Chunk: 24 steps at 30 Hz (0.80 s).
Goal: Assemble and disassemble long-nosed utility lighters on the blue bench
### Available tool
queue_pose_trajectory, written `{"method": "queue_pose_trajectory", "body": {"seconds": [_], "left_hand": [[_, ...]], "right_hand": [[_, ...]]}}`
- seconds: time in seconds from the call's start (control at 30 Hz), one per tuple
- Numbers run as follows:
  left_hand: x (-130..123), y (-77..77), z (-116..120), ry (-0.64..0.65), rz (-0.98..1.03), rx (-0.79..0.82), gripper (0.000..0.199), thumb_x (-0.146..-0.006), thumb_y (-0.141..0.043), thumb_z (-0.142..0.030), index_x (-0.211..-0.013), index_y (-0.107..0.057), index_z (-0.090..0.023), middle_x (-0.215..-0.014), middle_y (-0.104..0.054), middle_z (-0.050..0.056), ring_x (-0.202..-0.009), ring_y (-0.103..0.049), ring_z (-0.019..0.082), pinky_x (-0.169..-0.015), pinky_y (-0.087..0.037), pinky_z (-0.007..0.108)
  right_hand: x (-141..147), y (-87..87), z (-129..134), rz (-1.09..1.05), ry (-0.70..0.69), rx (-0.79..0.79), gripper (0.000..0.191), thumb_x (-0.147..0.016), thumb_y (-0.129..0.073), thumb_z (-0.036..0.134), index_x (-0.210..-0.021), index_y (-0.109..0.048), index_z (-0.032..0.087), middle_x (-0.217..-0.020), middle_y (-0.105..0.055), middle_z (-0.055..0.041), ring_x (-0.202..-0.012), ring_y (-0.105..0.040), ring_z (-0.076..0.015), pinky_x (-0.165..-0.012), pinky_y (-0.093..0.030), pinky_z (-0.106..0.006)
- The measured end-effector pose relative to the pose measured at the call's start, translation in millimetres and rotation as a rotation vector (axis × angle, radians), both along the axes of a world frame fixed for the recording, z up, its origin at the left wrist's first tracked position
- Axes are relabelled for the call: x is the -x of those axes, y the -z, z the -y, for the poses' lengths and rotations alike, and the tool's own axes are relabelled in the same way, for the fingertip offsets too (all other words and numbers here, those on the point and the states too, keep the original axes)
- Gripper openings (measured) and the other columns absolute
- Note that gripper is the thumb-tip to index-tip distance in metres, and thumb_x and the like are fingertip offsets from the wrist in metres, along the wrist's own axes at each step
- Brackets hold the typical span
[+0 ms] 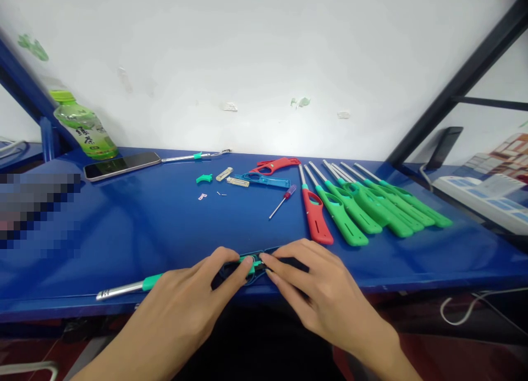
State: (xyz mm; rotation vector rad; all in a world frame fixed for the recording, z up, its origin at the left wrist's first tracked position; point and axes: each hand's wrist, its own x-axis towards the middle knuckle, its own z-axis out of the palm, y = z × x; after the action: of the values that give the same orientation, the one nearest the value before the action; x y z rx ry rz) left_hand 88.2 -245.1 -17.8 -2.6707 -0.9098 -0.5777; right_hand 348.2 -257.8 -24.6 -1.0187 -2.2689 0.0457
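At the near edge of the table I have a long-nozzle lighter with its handle opened up. Its metal nozzle (121, 290) points left from under my left hand (187, 296), and its green trigger part (248, 264) shows between my hands. My left thumb and forefinger are closed on the lighter around that green part. The fingers of my right hand (325, 285) pinch at the inner parts just to the right; what exactly lies in their tips is too small to tell. Part of the blue handle shell (260, 275) shows beneath, mostly covered by my fingers.
Farther back lie a green trigger (204, 178), clear fuel tanks (238, 182), a blue shell (270, 181), red shells (280, 165) and a small screwdriver (284, 200). Several finished-looking lighters (344, 219) fan out at right. A phone (124, 165) and bottle (88, 131) stand back left.
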Motion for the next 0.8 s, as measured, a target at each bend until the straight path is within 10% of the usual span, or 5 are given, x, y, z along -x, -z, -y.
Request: {"method": "queue_pose_trajectory", "body": {"seconds": [0.4,0.8], "left_hand": [[-6,-1.1,11,0.036,-0.031,-0.033,0.05,-0.093,-0.039,0.001,-0.137,-0.062,-0.009,-0.121,-0.08,0.015,-0.085,-0.081,0.028,-0.062,-0.067,0.039],[3,14.5,12,-0.036,0.093,-0.096,0.039,-0.106,-0.042,-0.012,-0.138,-0.064,-0.013,-0.133,-0.078,0.015,-0.097,-0.083,0.027,-0.072,-0.069,0.035]], "right_hand": [[-1,3.1,-4,0.004,0.036,0.041,0.048,-0.108,-0.066,0.034,-0.155,-0.056,0.026,-0.141,-0.071,-0.0086,-0.131,-0.063,-0.028,-0.117,-0.045,-0.053],[3,6.0,-3,-0.055,0.059,0.092,0.031,-0.109,-0.065,0.033,-0.14,-0.067,0.03,-0.131,-0.076,-0.0051,-0.122,-0.068,-0.0268,-0.11,-0.052,-0.047]]}}
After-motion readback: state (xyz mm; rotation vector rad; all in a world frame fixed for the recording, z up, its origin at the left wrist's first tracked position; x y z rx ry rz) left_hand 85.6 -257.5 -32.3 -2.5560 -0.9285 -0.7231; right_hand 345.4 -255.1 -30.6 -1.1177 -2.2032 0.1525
